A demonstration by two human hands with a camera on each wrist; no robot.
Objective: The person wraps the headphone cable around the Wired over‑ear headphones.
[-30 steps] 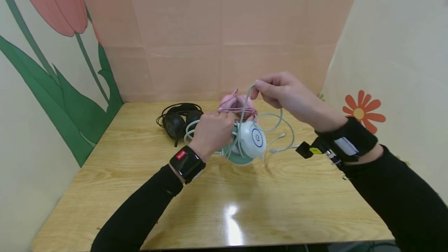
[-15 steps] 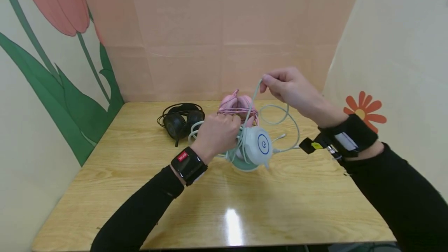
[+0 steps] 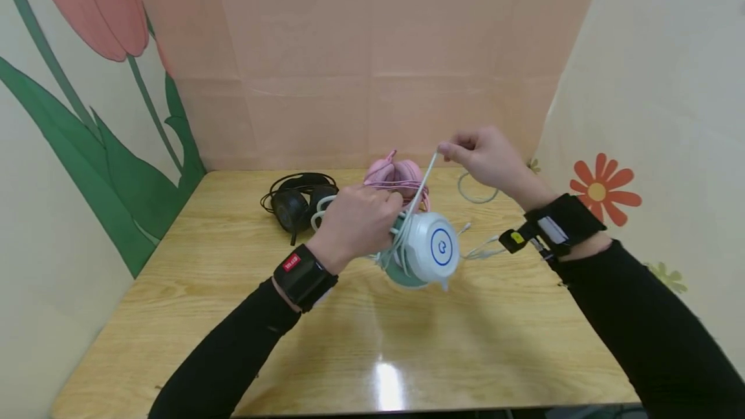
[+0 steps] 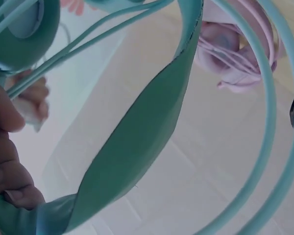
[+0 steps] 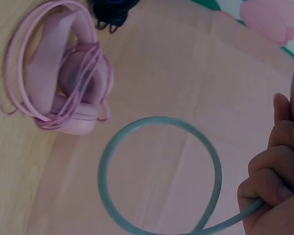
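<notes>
My left hand grips the mint-green headband of white-and-mint headphones, held up above the table. In the left wrist view its curled fingers wrap the low end of the padded headband; cable strands cross near the ear cup. My right hand pinches the pale green cable, stretched straight up from the ear cup. Further cable passes through the right hand and hangs in a round loop in the right wrist view. The cable's plug ends dangle right of the ear cup.
Pink headphones with their cable wound around them stand behind the held pair. Black headphones lie at the back left of the wooden table. A pinkish backdrop closes off the rear.
My right hand has shifted right, rising and then lowering, and the cable is now drawn straight. The held headphones have moved slightly right and down. The black and pink pairs stay put.
</notes>
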